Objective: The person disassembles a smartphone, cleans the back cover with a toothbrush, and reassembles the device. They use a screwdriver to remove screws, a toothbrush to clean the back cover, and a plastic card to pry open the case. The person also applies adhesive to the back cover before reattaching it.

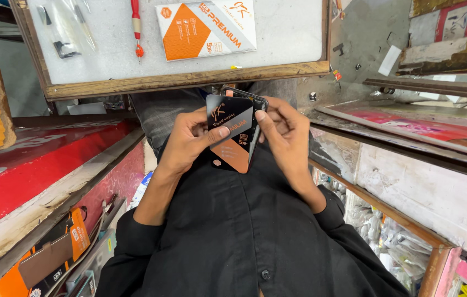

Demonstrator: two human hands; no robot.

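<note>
Black-and-orange flat box sits over the lap, near the bench's wooden edge, gripped by both hands: left hand thumb pressing its face, right hand pinching the right edge against a dark phone behind. White-and-orange box and red-handled tool lie farther off.

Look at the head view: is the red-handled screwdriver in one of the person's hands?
No. The red-handled screwdriver lies on the white work board, while both hands grip a black and orange box.
</note>
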